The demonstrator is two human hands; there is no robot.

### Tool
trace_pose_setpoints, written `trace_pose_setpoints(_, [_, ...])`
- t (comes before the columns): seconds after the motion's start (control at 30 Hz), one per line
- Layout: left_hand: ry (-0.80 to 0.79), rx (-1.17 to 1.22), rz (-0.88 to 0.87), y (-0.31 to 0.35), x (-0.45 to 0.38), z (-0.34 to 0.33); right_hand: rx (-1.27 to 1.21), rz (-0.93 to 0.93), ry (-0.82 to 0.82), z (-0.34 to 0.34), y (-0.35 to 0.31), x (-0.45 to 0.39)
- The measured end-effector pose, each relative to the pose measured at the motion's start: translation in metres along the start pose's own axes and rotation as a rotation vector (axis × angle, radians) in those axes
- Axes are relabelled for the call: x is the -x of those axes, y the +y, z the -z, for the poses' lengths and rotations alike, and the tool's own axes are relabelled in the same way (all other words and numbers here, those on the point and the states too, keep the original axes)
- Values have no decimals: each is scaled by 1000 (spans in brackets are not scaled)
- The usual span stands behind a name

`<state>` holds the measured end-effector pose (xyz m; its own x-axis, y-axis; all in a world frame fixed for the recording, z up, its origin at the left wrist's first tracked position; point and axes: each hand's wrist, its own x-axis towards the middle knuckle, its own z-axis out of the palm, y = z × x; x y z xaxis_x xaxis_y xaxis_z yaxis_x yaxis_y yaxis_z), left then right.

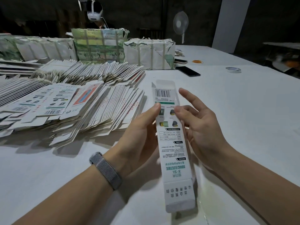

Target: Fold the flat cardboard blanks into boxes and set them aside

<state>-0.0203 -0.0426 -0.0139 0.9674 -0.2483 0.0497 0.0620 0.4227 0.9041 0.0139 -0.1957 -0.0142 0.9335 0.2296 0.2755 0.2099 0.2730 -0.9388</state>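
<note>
A long narrow white cardboard blank [172, 143], printed with a barcode and green text, is held up over the table between both hands. My left hand [139, 135] grips its left edge, thumb on the printed face. My right hand [199, 125] holds the right edge with its thumb on the face and its fingers spread behind. The near end flap hangs toward me. Large fanned stacks of flat blanks [73, 108] lie on the table to the left.
Wrapped bundles [149, 54] stand at the back of the white table [243, 111]. Two dark phones [188, 71], orange rubber bands [197, 61] and a tape roll [233, 70] lie at the far right. A fan [180, 23] stands behind, and a person sits across.
</note>
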Motion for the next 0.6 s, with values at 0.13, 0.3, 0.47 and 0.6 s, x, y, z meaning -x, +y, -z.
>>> trace_pose_setpoints(0.13, [-16, -14, -34, 3, 0, 5, 104, 76, -58, 1, -2, -1])
trace_pose_setpoints(0.3, [-21, 52, -82, 0, -3, 6, 148, 97, -85, 0, -3, 3])
trace_pose_setpoints(0.47, [25, 80, -147, 2, -4, 7, 178, 81, -60, -2, -1, 4])
trace_pose_setpoints(0.6, [3, -4, -151, 3, -3, 2, 155, 89, -73, -5, 1, 5])
